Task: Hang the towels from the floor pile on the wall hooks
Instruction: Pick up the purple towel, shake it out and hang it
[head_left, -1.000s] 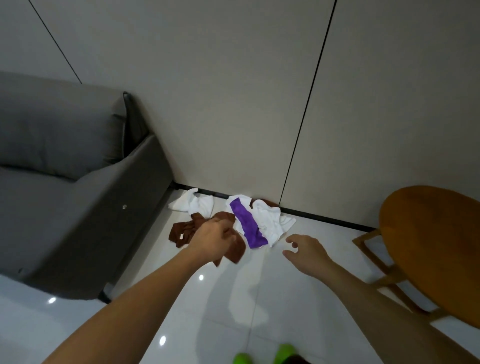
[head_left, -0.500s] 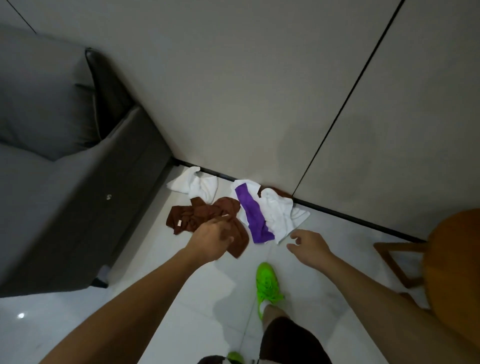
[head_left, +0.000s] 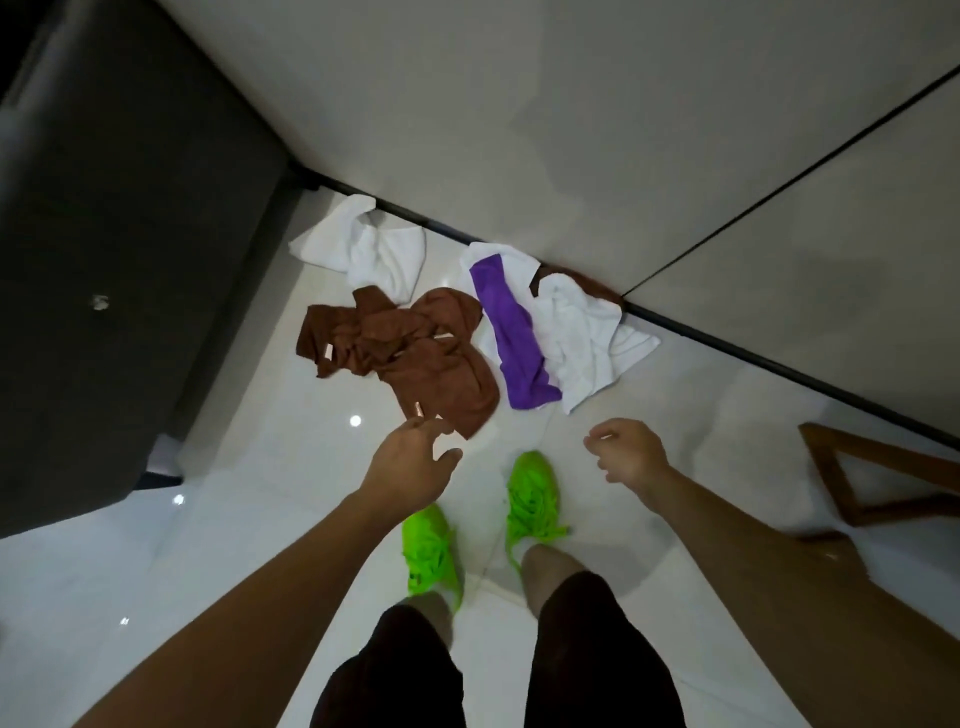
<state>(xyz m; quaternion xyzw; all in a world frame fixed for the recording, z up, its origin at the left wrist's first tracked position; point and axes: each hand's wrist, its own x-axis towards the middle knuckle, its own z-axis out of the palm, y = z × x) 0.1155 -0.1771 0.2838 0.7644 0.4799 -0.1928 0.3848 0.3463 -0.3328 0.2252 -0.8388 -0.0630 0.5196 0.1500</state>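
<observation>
both hands (head_left: 410, 462) (head_left: 631, 451) reach down, empty, above brown towel (head_left: 415, 353).

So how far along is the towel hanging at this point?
Nothing looks hung: no hooks are in view, and the brown towel, purple towel and white towels all lie on the floor by the wall. In hand: nothing; the left hand reaches toward the brown towel, the right hand is empty. Every towel remains.

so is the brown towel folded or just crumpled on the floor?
Crumpled. The brown towel lies bunched and twisted on the floor tiles, no neat folds, one corner spread toward the left hand.
</observation>
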